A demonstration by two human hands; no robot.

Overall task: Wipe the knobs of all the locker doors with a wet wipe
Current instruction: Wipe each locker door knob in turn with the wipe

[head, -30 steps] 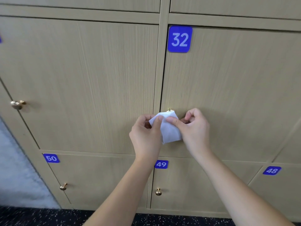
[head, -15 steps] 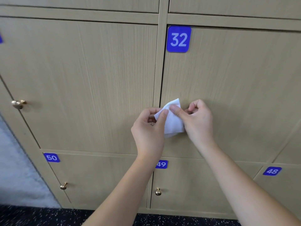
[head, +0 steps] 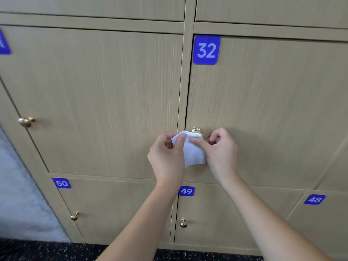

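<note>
Both hands hold one white wet wipe [head: 192,151] in front of locker door 32 [head: 273,113]. The left hand [head: 166,157] pinches the wipe's upper left edge between thumb and curled fingers. The right hand [head: 220,153] pinches its upper right edge between thumb and forefinger, with the other fingers curled. The wipe hangs just below and in front of the brass knob [head: 197,130] of door 32. The top of the knob shows above the wipe's upper edge; whether the wipe touches the knob cannot be told.

The hands and wipe cover the lower half of this knob and part of the door's left edge.

Surroundings:
- A second brass knob [head: 26,121] sits on the left edge of the adjacent door, well apart from the hands.
- Lower row: a knob on door 50 [head: 74,216] and a knob on door 49 [head: 183,223], both uncovered.
- A dark speckled floor [head: 47,251] runs along the base of the lockers.

Legible markings, white on blue plates: "32" [head: 206,50], "50" [head: 61,183], "49" [head: 186,191], "48" [head: 314,199]. A fifth blue plate [head: 3,44] at the left edge is cut off and unreadable.
</note>
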